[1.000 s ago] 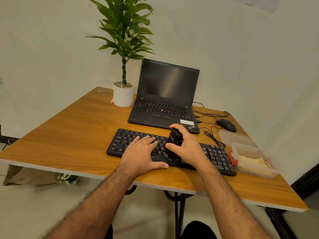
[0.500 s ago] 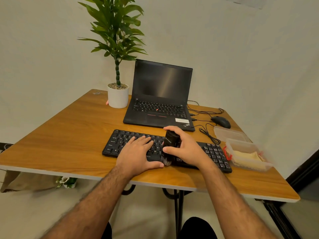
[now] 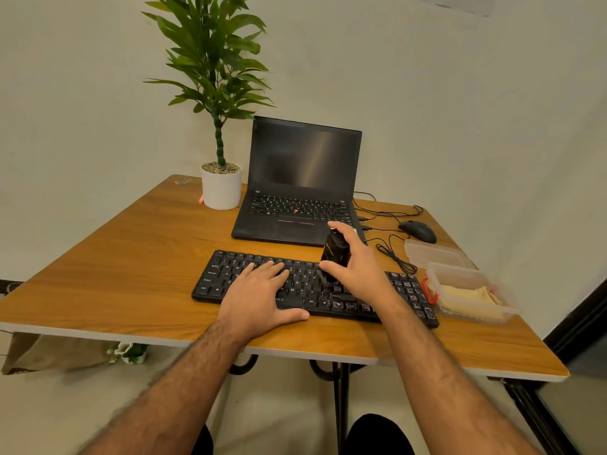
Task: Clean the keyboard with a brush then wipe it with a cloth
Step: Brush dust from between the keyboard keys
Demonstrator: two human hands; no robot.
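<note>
Your left hand (image 3: 259,295) lies flat, fingers straight, pinning the keyboard (image 3: 305,287). Just beyond, your right hand (image 3: 358,267) grasps the brush (image 3: 335,254), bristles seemingly on the middle keys. Sweep lightly along the rows. The cloth (image 3: 473,298) waits in its container right of the keyboard.

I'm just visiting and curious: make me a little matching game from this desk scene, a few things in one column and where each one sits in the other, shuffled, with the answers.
Things:
1. brush
2. yellow cloth
3. mouse
4. left hand

Places:
A. inside the clear plastic box by the keyboard's right end
B. flat on the left half of the keyboard
C. gripped in the right hand, bristles down on the keys
D. on the table right of the laptop

Pairs: 1-C, 2-A, 3-D, 4-B
</note>
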